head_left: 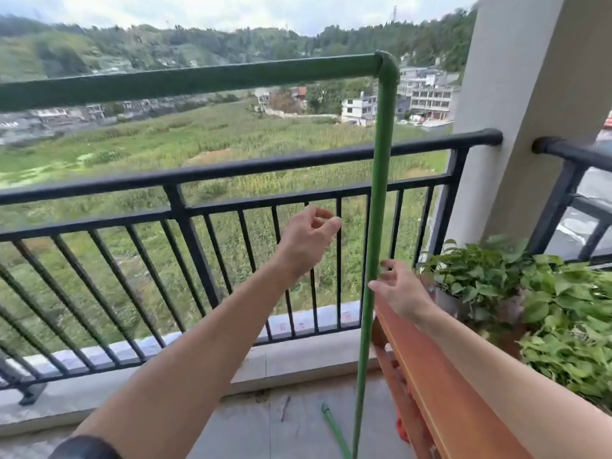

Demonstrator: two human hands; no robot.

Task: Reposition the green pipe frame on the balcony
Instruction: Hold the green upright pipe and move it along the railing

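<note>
The green pipe frame (pixel 381 180) stands on the balcony floor: a long upright leg meets a horizontal top bar at an elbow joint near the upper right. My right hand (pixel 397 289) is spread just to the right of the upright leg, thumb tip touching or almost touching it, fingers apart and not wrapped around it. My left hand (pixel 308 240) hovers left of the leg in front of the railing, fingers loosely curled, holding nothing. Another short green pipe piece (pixel 334 429) lies on the floor near the leg's foot.
A black metal railing (pixel 231 170) runs across the front. An orange wooden planter rack (pixel 440 385) stands right of the pipe, with leafy potted plants (pixel 530 293) behind it. A white pillar (pixel 516 127) rises at the right. Grey tiled floor lies below.
</note>
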